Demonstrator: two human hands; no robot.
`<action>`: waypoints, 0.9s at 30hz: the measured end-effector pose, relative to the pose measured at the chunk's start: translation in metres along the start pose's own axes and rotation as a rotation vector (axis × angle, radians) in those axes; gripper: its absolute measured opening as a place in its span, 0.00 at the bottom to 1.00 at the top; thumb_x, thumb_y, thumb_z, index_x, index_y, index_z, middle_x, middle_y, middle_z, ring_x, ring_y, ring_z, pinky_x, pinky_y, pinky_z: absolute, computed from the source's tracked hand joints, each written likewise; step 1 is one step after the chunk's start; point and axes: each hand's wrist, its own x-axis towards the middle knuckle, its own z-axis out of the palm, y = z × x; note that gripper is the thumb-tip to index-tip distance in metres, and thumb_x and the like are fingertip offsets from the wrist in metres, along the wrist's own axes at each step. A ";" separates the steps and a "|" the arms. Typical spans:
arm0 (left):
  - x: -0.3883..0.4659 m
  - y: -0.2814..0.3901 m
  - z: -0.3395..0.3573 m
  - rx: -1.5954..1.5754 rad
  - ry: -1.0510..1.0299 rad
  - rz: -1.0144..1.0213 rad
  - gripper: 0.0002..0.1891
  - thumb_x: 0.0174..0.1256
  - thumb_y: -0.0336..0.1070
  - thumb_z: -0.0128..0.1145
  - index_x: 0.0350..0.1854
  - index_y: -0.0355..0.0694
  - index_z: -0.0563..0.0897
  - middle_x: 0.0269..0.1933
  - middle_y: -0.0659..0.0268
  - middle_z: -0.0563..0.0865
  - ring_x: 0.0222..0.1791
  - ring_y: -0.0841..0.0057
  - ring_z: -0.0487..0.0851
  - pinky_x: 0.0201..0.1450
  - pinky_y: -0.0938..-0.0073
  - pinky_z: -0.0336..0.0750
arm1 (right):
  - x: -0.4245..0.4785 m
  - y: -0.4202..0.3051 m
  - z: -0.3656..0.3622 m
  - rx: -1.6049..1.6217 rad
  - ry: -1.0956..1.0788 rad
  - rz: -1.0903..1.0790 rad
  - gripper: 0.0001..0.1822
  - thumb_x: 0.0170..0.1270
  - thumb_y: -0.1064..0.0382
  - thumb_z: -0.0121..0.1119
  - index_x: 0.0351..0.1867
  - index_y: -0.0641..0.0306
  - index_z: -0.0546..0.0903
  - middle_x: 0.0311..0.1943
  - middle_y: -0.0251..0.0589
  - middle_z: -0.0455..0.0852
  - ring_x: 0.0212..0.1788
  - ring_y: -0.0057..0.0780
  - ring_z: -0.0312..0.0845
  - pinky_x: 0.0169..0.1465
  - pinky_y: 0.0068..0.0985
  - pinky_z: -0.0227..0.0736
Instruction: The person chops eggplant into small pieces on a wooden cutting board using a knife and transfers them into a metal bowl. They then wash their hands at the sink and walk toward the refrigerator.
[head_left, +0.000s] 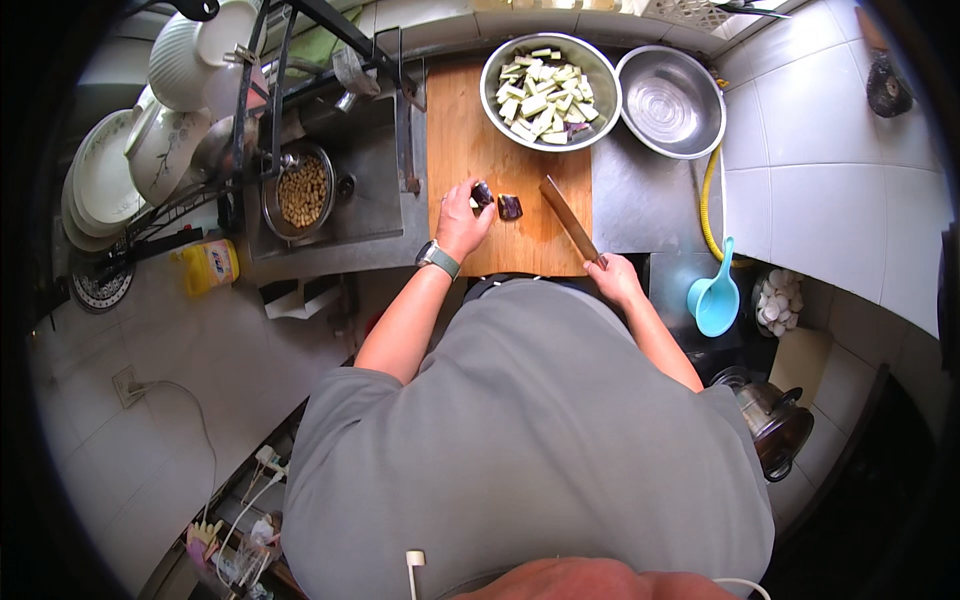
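My left hand holds a dark purple eggplant piece between thumb and fingers over the wooden cutting board. Just right of it, a second eggplant chunk lies skin side up on the board. My right hand grips the handle of a cleaver near the board's front right corner. Its blade points away from me and to the left, apart from the eggplant. At the board's far end stands a steel bowl of cut eggplant pieces.
An empty steel basin stands beside the bowl. To the left, a bowl of peanuts sits in the sink, below a dish rack with plates and bowls. A blue ladle and a lidded pot are on the right.
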 end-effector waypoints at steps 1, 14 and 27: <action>-0.004 0.001 0.001 -0.126 0.017 -0.073 0.27 0.59 0.37 0.69 0.61 0.36 0.77 0.54 0.51 0.83 0.54 0.57 0.83 0.59 0.57 0.77 | 0.002 0.003 0.001 -0.023 0.013 -0.016 0.22 0.64 0.47 0.64 0.35 0.70 0.84 0.34 0.60 0.87 0.41 0.53 0.86 0.47 0.41 0.77; -0.039 0.010 0.018 0.099 -0.070 0.222 0.25 0.52 0.34 0.71 0.56 0.41 0.82 0.52 0.57 0.83 0.56 0.55 0.79 0.60 0.56 0.73 | 0.003 0.002 0.005 -0.044 0.018 -0.055 0.21 0.66 0.50 0.65 0.37 0.72 0.83 0.35 0.60 0.87 0.42 0.54 0.85 0.48 0.41 0.77; -0.003 0.012 0.060 0.164 -0.285 0.107 0.23 0.55 0.33 0.71 0.54 0.36 0.80 0.55 0.51 0.81 0.60 0.50 0.77 0.63 0.56 0.75 | -0.003 -0.020 0.016 0.011 0.038 0.028 0.21 0.65 0.49 0.65 0.37 0.72 0.84 0.37 0.61 0.88 0.44 0.54 0.86 0.50 0.41 0.78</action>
